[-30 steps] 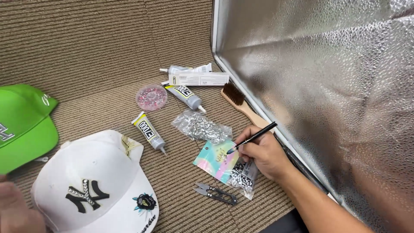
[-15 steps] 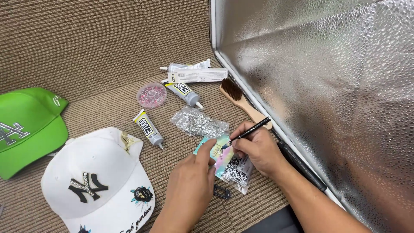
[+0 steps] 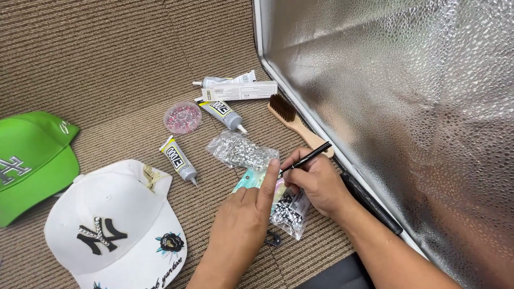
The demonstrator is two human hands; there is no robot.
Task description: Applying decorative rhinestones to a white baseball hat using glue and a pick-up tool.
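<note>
My right hand (image 3: 317, 183) grips a thin black pen-like tool (image 3: 309, 156), its tip down near a small clear packet of rhinestones (image 3: 288, 210) lying on the ribbed brown carpet. My left hand (image 3: 243, 214) rests on the packet's pastel card (image 3: 247, 181), index finger stretched out beside the tool's tip. Just above lies a second clear bag of silver rhinestones (image 3: 241, 151). A white cap (image 3: 115, 227) with a partly jewelled black emblem sits at lower left.
A green cap (image 3: 32, 160) lies at far left. Glue tubes (image 3: 179, 159) (image 3: 225, 113), a boxed tube (image 3: 238, 90), a round dish of pink beads (image 3: 182, 117) and a wooden brush (image 3: 297, 124) lie behind. A silver reflective panel (image 3: 407, 107) walls the right side.
My left hand came in from the lower left and settled on the rhinestone packet, covering the small metal tweezers. The view shifted slightly; my right hand stayed put with the tool.
</note>
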